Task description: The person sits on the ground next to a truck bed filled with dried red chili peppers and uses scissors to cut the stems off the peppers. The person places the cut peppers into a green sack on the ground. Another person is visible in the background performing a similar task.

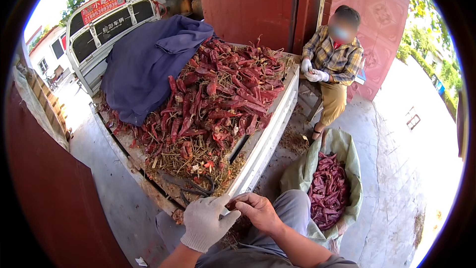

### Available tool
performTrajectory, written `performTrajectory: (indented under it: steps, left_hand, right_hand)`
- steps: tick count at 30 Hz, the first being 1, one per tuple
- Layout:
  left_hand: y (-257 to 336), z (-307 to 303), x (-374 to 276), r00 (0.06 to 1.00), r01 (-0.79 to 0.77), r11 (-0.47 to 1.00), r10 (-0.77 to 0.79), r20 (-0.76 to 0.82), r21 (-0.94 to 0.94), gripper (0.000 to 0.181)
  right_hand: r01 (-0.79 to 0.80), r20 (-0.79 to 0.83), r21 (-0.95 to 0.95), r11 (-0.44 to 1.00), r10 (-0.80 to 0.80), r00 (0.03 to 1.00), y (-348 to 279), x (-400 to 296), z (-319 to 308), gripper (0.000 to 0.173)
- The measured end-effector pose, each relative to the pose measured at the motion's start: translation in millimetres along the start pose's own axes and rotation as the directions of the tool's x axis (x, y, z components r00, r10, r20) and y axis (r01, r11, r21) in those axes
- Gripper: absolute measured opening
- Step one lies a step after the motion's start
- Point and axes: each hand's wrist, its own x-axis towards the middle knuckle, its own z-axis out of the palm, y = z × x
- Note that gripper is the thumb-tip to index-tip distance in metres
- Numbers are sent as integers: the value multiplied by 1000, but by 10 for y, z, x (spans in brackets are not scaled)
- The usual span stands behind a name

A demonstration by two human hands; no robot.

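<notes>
My right hand [260,212] is bare and pinches a dark red dried chili pepper [234,203] between thumb and fingers. Close against it is my left hand [208,221], in a white knitted glove. The left fingers and thumb surround the pepper's near end, and whether they grip it is hidden. Both hands are at the corner of a truck bed [256,160], above my knees. A large heap of dried red chili peppers [223,93] covers the bed, with stems and chaff [186,158] along its front.
A dark blue cloth [148,63] drapes over the heap's left side. To my right, an open green woven sack [349,156] holds loose red peppers [329,193]. A seated person [334,52] in white gloves is beyond it. A black strap [202,188] lies near my hands.
</notes>
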Motion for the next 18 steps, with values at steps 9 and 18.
performTrajectory:
  steps: [9,18]
  left_hand:
    - [-165,30,-193,933,359,372,-143,329,-856,30]
    - [-180,-139,-166,766,641,177,-97,635,-747,42]
  right_hand:
    - [-209,372,214,954,118,921,-160,-126,1,26]
    - [-344,509,370,863,122,852,-63,-116,-29,27]
